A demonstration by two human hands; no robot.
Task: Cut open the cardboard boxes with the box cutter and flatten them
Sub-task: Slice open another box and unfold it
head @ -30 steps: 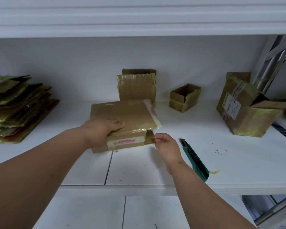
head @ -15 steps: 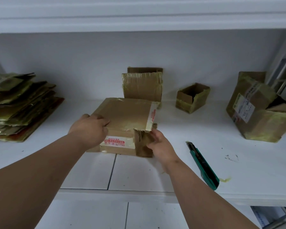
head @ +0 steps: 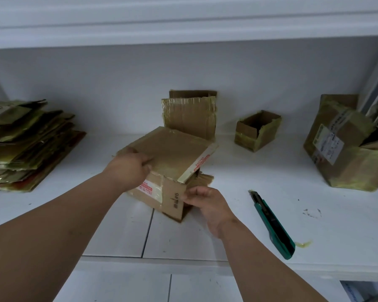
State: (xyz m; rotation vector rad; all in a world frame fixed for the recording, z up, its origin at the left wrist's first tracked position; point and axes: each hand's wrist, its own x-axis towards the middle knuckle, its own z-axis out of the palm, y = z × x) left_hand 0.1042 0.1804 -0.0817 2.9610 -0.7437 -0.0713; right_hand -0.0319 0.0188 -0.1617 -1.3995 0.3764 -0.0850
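A flat taped cardboard box [head: 172,155] sits tilted in the middle of the white shelf [head: 238,171]. My left hand [head: 131,168] grips its left edge, fingers curled over the top panel. My right hand [head: 202,200] pinches a loose brown side flap [head: 175,199] at the box's near right corner. The green box cutter [head: 273,225] lies on the shelf to the right of my right hand, untouched.
A stack of flattened cardboard [head: 24,144] lies at the left. A flattened piece [head: 190,115] leans on the back wall. A small open box [head: 256,130] and a larger taped box [head: 347,144] stand at the right. The shelf's front edge is near.
The box has been turned and tilted up. My right hand has taken hold of the side flap and pulled it outward. My left hand has shifted from the top to the left edge.
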